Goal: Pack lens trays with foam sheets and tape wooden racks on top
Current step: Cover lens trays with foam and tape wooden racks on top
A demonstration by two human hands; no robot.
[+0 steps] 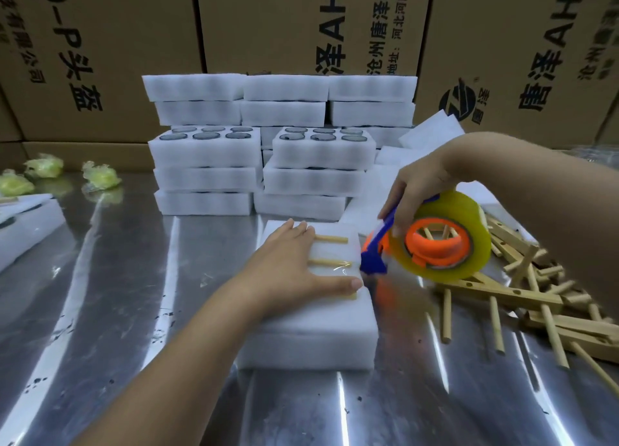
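Note:
A white foam tray stack [311,338] lies on the metal table in front of me. A wooden rack [331,239] with pale pegs rests on top of it, and clear tape glints over the middle peg. My left hand [291,268] lies flat on the rack and foam, fingers spread, pressing down. My right hand [418,191] grips a tape dispenser [435,241] with an orange core, blue blade end and a yellowish tape roll. The blade end sits at the right edge of the foam stack.
Stacks of white foam lens trays [261,150] stand behind, two with dark round lenses showing. Loose foam sheets [432,132] lean at the right. A heap of wooden racks [536,295] lies to the right. Crumpled yellow-green wads [100,176] sit far left. Cardboard boxes [301,23] wall the back.

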